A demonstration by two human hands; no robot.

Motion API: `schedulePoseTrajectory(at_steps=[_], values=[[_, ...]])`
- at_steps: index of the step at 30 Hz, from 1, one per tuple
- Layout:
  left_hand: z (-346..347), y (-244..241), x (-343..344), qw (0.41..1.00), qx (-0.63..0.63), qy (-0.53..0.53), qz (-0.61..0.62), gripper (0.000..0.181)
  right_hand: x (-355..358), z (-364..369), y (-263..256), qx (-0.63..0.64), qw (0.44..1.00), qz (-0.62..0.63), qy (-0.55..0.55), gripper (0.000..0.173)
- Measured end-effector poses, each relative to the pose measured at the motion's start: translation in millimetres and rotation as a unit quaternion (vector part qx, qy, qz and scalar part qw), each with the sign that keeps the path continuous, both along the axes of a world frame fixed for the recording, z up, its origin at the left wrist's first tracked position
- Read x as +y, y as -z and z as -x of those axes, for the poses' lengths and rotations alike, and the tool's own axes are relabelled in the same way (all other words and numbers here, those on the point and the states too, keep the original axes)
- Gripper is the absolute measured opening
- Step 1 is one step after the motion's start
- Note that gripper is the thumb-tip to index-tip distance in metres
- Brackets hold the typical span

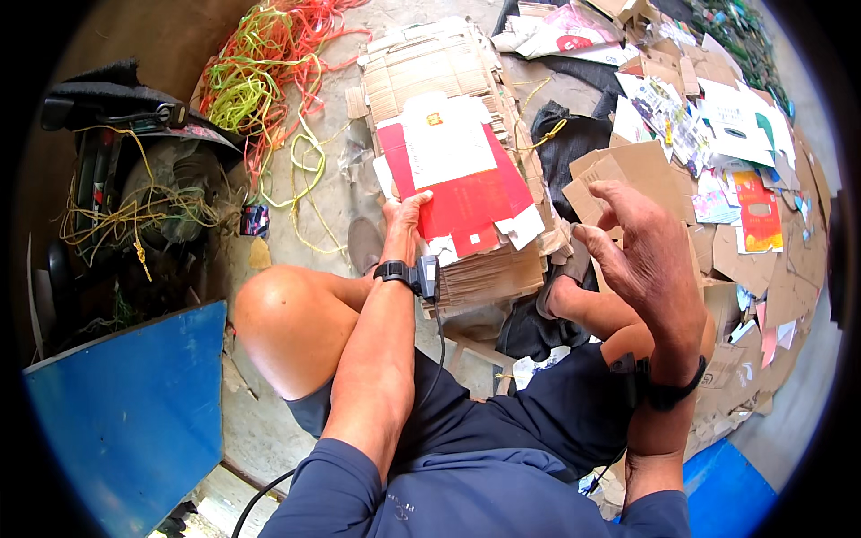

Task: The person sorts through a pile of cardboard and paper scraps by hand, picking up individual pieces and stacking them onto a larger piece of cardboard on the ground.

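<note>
A stack of flattened brown cardboard point(430, 60) rises from the floor between my feet. On top of it lies a flattened red carton point(471, 205), with a white panel point(447, 148) bearing print and torn white flaps. My left hand point(403, 218) grips the carton's near left edge, thumb on top; its other fingers are mostly hidden. Raised right of the stack, my right hand point(639, 255) holds nothing visible, its thumb and forefinger apart. Behind that hand, in this view, is a brown cardboard piece point(632, 171).
Loose cardboard and printed paper point(753, 269) cover the right side. Tangled red and yellow-green plastic strapping point(262, 87) lies at far left. Yellow cord point(548, 134) runs beside the stack. Blue panels point(134, 417) stand low at left and right. A cable point(440, 350) hangs from my left wrist.
</note>
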State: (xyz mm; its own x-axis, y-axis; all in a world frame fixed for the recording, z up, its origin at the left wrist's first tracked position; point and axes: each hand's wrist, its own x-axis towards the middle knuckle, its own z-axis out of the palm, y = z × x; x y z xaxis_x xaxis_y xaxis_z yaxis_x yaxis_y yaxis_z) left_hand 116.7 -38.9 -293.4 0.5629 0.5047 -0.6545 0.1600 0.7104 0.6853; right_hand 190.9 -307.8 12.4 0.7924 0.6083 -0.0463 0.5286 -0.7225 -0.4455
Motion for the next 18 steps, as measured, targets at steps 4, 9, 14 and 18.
schedulePoseTrajectory(at_steps=[4, 9, 14, 18], values=[[-3.4, -3.0, -3.3, 0.999, 0.024, -0.011, -0.04, 0.037, 2.2, -1.0, 0.2, 0.01, 1.0, 0.008, 0.007, 0.035], [-3.0, 8.7, -2.0, 0.99, 0.076, 0.005, -0.121, 0.045, 3.6, -2.1, -0.2, 0.015, 1.0, 0.008, 0.01, 0.034], [0.7, 33.0, 1.5, 0.955, 0.165, 0.039, -0.242, 0.035, 4.0, -2.5, 0.0, 0.016, 1.0, 0.024, 0.01, 0.033], [9.2, 45.5, 9.8, 0.899, 0.25, 0.103, -0.345, 0.036, 3.7, -1.5, -1.1, 0.008, 1.0, 0.012, 0.003, 0.032]])
